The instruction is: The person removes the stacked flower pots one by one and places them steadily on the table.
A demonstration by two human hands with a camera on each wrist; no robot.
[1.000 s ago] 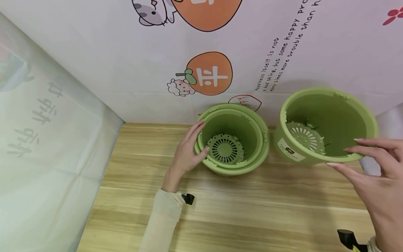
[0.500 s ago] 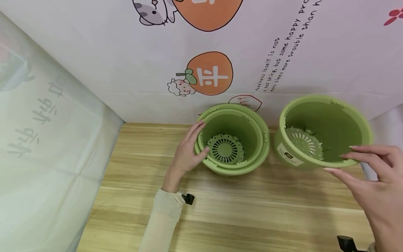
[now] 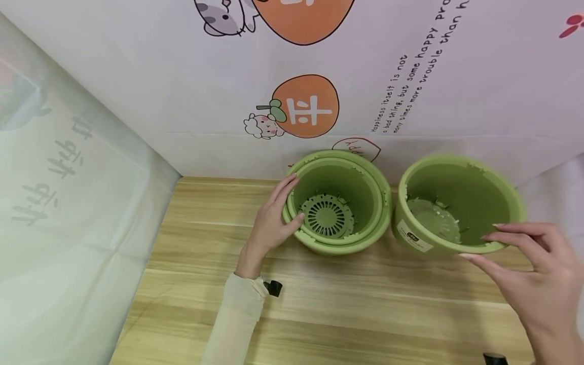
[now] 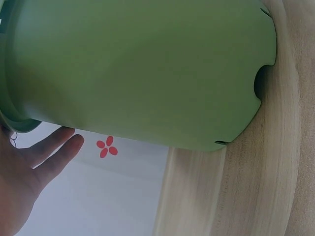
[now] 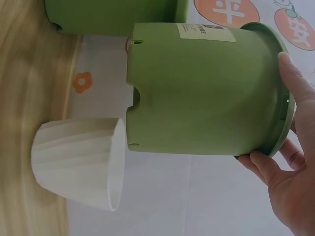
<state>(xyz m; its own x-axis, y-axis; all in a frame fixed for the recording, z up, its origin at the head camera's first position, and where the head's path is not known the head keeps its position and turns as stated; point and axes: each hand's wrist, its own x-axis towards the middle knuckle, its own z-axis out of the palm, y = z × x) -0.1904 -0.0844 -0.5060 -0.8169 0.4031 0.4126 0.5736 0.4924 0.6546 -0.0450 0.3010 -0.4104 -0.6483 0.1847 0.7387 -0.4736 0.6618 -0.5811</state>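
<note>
Two green plastic flowerpots are nested; the outer pot (image 3: 339,249) stands on the wooden table with the inner pot (image 3: 337,180) inside it. A slotted disc (image 3: 325,215) shows at the bottom. My left hand (image 3: 272,223) rests on their left rim, thumb over the edge. In the left wrist view, two fingers stick out straight beside the wall. My right hand (image 3: 543,268) pinches the near right rim of another green flowerpot (image 3: 479,203), thumb outside, fingers inside. This pot is raised and slightly tilted, close beside the nested pair. It bears a paper label (image 3: 413,236).
In the right wrist view, a white ribbed pot (image 5: 78,162) stands on the table near the base of the held pot. A white printed sheet (image 3: 219,101) hangs behind the pots, and a pale sheet (image 3: 91,213) closes the left side. Wooden tabletop (image 3: 356,309) extends in front.
My right hand has brought the held flowerpot lower and to the left, nearer to the nested pots. My left hand has stayed on their rim.
</note>
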